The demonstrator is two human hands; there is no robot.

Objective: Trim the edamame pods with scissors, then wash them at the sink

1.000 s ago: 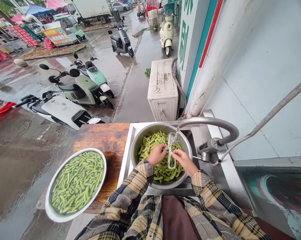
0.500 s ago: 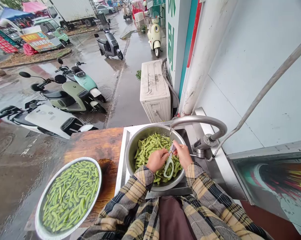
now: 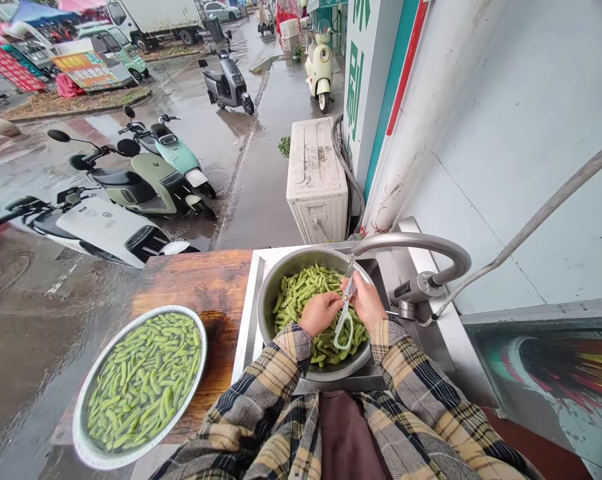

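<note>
My right hand (image 3: 369, 305) is closed around the blade end of a pair of scissors (image 3: 345, 313). Their pale handle loops point down towards me. At the scissors' pivot my left hand (image 3: 319, 313) pinches with its fingertips, which partly hide what they touch. Both hands are over a large steel basin (image 3: 263, 300) heaped with green edamame pods (image 3: 301, 293). The basin stands in the sink under a curved tap (image 3: 415, 241), and a thin stream of water runs down by my right fingers.
On the wooden counter (image 3: 195, 280) to the left stands a second basin (image 3: 77, 420) of pods in water. A hose (image 3: 521, 230) leads to the tap along the wall. Beyond are a white outdoor unit (image 3: 317, 167) and parked scooters (image 3: 145, 180) on wet ground.
The view has shifted slightly, so the surroundings sit a little further right. Both hands keep their hold at the scissors under the tap, with only a slight shift.
</note>
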